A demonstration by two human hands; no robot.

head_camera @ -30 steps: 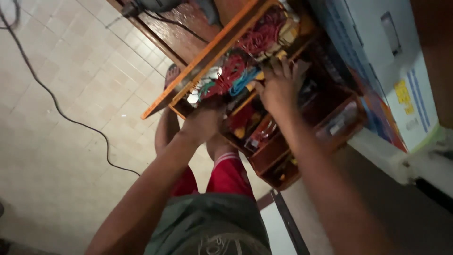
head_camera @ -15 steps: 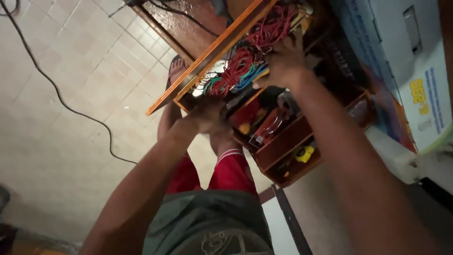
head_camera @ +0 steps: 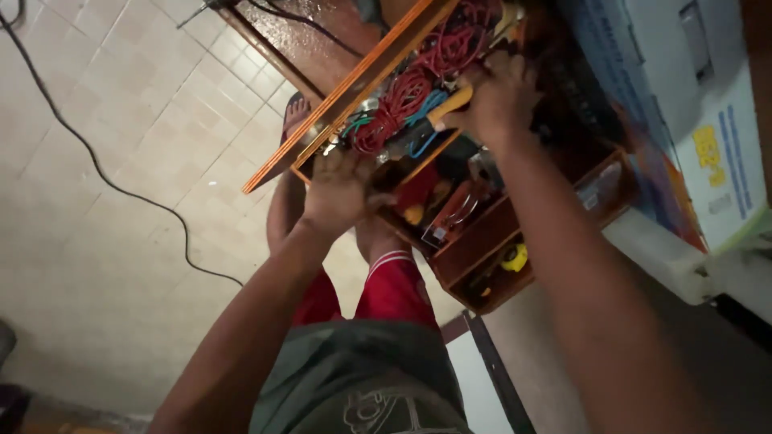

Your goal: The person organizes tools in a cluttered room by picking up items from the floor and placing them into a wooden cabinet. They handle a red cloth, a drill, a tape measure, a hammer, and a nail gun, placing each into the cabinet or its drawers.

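Note:
My left hand (head_camera: 338,189) grips the front edge of an open wooden drawer (head_camera: 418,157) under an orange-edged table top (head_camera: 346,88). The drawer is stuffed with red coiled wires (head_camera: 402,100), blue wire and metal bits. My right hand (head_camera: 498,96) rests on the drawer's far side, fingers curled over the edge among the red wires. Below it, lower wooden compartments (head_camera: 490,241) hold tools, a dark red-and-black object and a small yellow item (head_camera: 515,257). My legs in red shorts (head_camera: 386,289) are below.
A black cable (head_camera: 104,173) snakes across the tiled floor on the left. A white box with blue and yellow print (head_camera: 708,128) stands at right. A dark wooden surface (head_camera: 314,32) lies beyond the table top. A bare foot shows near the table edge.
The view has shifted down and closer. My right hand has moved up along the drawer into the red wires. My left hand stays on the drawer's front edge.

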